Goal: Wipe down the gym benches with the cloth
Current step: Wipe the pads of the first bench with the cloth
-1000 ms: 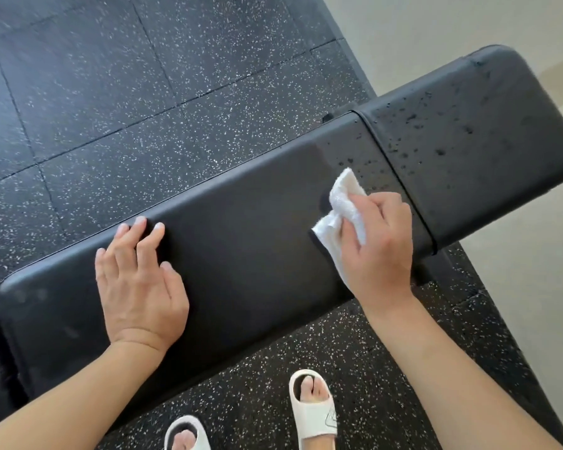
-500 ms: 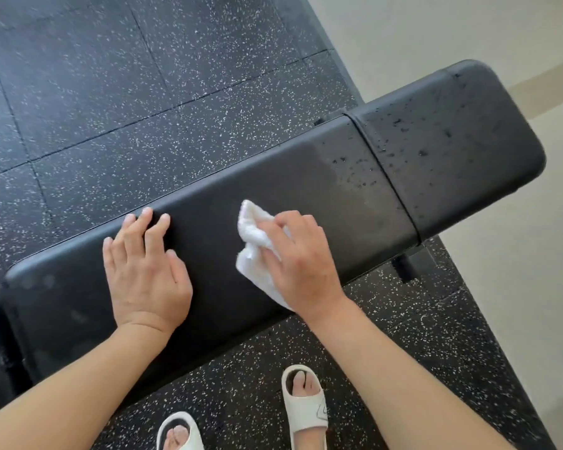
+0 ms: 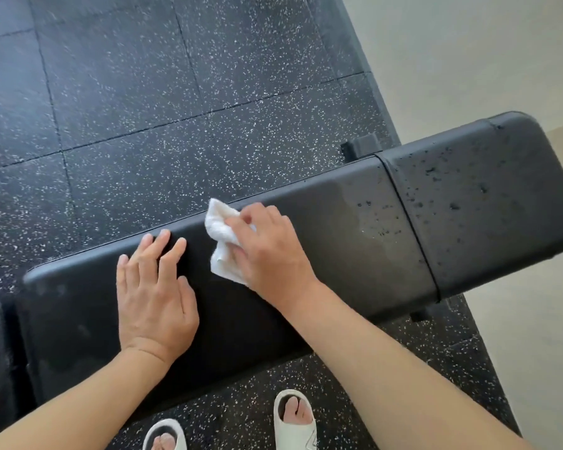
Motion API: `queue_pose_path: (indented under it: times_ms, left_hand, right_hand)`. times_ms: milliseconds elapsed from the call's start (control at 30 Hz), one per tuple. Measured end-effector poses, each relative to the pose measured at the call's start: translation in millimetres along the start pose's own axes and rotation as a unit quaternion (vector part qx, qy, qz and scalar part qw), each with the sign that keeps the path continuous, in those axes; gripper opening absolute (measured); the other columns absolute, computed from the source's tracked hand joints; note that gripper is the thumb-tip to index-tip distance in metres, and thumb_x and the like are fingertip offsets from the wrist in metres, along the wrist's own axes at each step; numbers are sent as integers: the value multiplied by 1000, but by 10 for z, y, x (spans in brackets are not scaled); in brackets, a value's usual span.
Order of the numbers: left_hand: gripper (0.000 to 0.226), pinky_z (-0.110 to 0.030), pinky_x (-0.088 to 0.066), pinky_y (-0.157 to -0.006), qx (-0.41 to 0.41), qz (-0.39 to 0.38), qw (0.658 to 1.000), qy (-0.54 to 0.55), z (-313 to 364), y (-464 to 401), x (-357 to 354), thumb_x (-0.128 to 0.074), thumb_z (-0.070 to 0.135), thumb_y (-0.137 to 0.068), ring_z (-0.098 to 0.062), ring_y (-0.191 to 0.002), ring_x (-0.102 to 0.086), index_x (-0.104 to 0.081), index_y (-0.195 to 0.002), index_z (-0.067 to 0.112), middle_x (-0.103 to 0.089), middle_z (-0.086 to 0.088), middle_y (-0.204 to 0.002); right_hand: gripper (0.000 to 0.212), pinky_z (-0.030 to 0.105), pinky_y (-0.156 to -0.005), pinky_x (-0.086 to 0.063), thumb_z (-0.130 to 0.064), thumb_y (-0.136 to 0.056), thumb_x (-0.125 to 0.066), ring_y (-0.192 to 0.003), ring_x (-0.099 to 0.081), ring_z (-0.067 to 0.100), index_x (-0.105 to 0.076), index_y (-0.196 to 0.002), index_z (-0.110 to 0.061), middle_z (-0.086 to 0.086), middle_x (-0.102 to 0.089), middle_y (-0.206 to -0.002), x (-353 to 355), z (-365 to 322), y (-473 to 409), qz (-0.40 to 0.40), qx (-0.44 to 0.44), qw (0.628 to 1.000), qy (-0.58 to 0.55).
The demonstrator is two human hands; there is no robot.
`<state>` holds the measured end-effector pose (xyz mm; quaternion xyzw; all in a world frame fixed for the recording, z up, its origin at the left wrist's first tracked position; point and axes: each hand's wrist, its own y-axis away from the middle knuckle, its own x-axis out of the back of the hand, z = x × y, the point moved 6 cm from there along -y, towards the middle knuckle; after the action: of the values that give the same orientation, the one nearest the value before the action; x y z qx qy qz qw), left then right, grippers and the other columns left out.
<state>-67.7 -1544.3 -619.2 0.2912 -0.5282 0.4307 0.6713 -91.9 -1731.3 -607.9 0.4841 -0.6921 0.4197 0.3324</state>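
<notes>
- Black padded gym bench [image 3: 355,241] runs long from lower left to upper right; its droplet-speckled seat pad [image 3: 481,203] lies at the right end.
- Left hand [image 3: 153,297] rests flat on the bench, fingers spread.
- Right hand [image 3: 270,251], nearer those droplets, grips the white cloth [image 3: 220,235] bunched against the bench, just right of the left hand.

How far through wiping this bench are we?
Partway. The long pad looks mostly dry and streaked. The right hand presses the cloth mid-pad; the left hand rests flat. Left: droplets near the seam and across the short pad.
</notes>
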Motion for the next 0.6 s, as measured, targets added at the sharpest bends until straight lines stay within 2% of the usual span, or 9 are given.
queue_pose_path:
  times_ms: [67,133,200,267,367,467,533,600]
  left_hand:
    - [55,-64,-20,-125,0,-2,1000,-4,13,-20,14,-38,22,-94,-43,-151,-36,-54,-145,7,-45,-17,-157]
    - [56,-63,-19,-126,3,-9,1000,-8,5,-25,18,-39,23,-93,-42,-151,-35,-53,-145,8,-44,-16,-158]
    - [56,-61,-18,-127,6,-14,1000,-6,2,-18,15,-40,23,-93,-41,-152,-35,-53,-146,9,-44,-15,-158]
    - [57,-61,-18,-128,8,-16,1000,-6,2,-19,13,-41,23,-93,-40,-152,-35,-52,-147,10,-44,-14,-158]
    - [57,-61,-17,-128,11,-19,1000,0,-5,-16,8,-41,23,-93,-40,-152,-36,-52,-148,11,-44,-14,-158]
    - [57,-61,-17,-128,13,-23,1000,5,-8,-26,10,-42,23,-93,-40,-152,-36,-53,-147,11,-45,-14,-158]
    - [57,-61,-17,-128,11,-26,1000,4,-19,-25,4,-43,22,-92,-40,-153,-36,-54,-147,11,-46,-15,-158]
    - [58,-62,-18,-128,11,-29,1000,6,-21,-25,1,-44,22,-91,-40,-152,-36,-55,-147,11,-46,-15,-158]
  right_hand:
    - [34,43,-65,-48,-22,-88,-55,-80,-55,33,-75,-110,-5,15,-62,-96,87,343,-396,21,5,1000,8]
    - [30,46,-70,-51,-21,-90,-54,-83,-56,37,-74,-104,-4,18,-61,-94,224,897,-720,30,-69,996,50]
    - [26,45,-81,-48,-23,-95,-54,-93,-55,39,-72,-103,-6,19,-61,-102,297,1419,-883,-20,-155,983,92]
    - [28,43,-85,-42,-28,-98,-51,-100,-52,37,-71,-105,-9,17,-62,-107,305,1609,-902,-61,-188,970,140]
    - [27,46,-80,-41,-26,-96,-53,-98,-54,38,-71,-95,-6,16,-61,-105,224,1255,-822,-64,-192,964,171]
    - [19,41,-68,-38,-28,-85,-65,-80,-54,34,-68,-78,-11,10,-58,-87,-65,571,-778,-49,-157,975,149]
    - [15,39,-67,-35,-27,-84,-72,-78,-53,32,-69,-79,-13,8,-58,-87,-320,122,-813,-50,-112,985,120]
    - [16,40,-67,-38,-27,-87,-70,-81,-54,33,-71,-82,-12,8,-59,-89,-475,-155,-872,-60,-75,990,100]
